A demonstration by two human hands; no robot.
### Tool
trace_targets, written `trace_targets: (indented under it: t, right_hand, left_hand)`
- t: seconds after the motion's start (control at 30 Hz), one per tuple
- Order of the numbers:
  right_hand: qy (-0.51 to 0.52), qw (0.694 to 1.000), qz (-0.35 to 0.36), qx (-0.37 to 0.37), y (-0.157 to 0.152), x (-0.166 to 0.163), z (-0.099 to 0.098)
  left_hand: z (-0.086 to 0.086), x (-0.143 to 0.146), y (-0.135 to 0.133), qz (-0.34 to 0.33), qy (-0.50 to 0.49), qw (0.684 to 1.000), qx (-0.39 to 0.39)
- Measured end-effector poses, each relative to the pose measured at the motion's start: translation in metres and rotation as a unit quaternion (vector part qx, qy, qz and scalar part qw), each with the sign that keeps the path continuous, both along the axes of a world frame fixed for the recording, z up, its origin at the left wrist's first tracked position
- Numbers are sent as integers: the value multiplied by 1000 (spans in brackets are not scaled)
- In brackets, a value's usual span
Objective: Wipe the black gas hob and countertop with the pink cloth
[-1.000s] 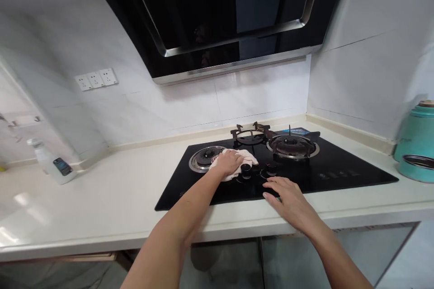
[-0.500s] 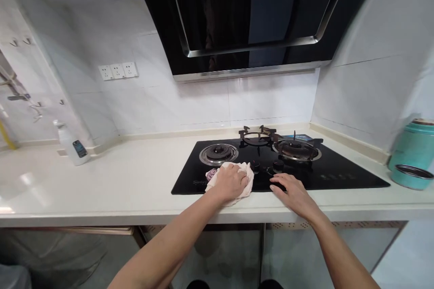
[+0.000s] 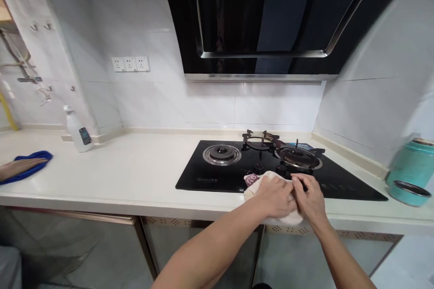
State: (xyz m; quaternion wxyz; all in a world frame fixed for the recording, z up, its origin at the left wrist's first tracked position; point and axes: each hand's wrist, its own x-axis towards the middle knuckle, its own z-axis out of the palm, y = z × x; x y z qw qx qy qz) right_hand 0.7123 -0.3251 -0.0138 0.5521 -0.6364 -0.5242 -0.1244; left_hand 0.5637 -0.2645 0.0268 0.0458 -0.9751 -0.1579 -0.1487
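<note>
Cloth was clamped by left hand and right hand, held together over the gas hob's near edge, a firm grip keeping folds tidy.

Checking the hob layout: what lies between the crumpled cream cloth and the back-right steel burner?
In the head view, a round black control knob on the black glass hob, between the cream cloth and steel burner.

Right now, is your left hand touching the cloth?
Touching: the head view shows the left hand lying right on top of the cloth, with no gap between them.
</note>
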Motion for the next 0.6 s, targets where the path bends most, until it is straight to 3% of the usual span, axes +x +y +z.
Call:
trace_targets:
  t: [0.07, 0.17, 0.23, 0.3, 0.43, 0.5, 0.6]
  right_hand:
    - [-4, 1000, -5, 11, -6, 3, 6]
    - [-6, 1000, 29, 2, -11, -1, 18]
    - [-26, 997, 61, -34, -9, -11, 24]
    - [-95, 987, 81, -103, -5, -28, 29]
    - [-277, 930, 58, -233, 7, -64, 34]
    - [-304, 912, 30, -273, 11, -72, 37]
    - [-281, 909, -23, -306, 16, -65, 45]
  left_hand:
    - [1, 5, -1, -34, -23, 999, -19]
    - [-1, -15, 3, -63, -125, 989, -35]
    - [-1, -43, 15, -22, -198, 979, -44]
    - [1, -77, 34, 69, -230, 969, -59]
    - [6, -144, 79, 252, -159, 948, -114]
    - [3, -170, 92, 262, -125, 948, -130]
    - [-8, -191, 97, 218, -111, 964, -108]
